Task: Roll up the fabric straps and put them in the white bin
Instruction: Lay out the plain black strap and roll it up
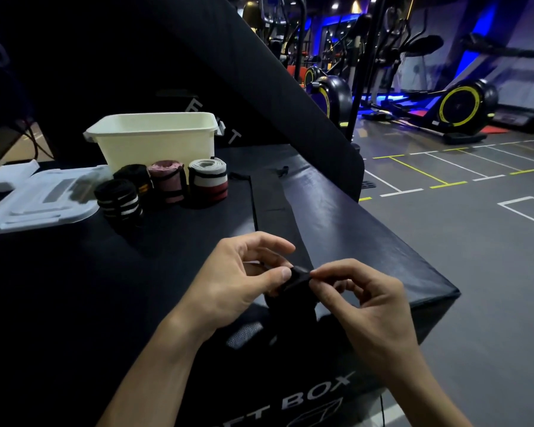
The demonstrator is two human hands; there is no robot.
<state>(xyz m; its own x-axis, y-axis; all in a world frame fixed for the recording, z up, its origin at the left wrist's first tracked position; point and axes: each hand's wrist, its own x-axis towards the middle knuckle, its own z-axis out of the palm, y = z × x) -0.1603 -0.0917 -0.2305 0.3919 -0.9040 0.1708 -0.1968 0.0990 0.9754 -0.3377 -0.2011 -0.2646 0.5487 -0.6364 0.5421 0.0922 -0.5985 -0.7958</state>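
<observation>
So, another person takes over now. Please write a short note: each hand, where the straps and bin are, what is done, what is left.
Left hand: pinches the near end of the black strap, thumb on the small roll just started.
Right hand: pinches the same roll from the other side.
The rest of the black strap lies flat on the black box, stretching away from the hands.
Done: four rolled straps stand in front of the white bin, not in it.
The clear lid lies left of them.
Left: finish rolling the black strap, then put all five rolls in the bin. Its inside is not visible.
</observation>
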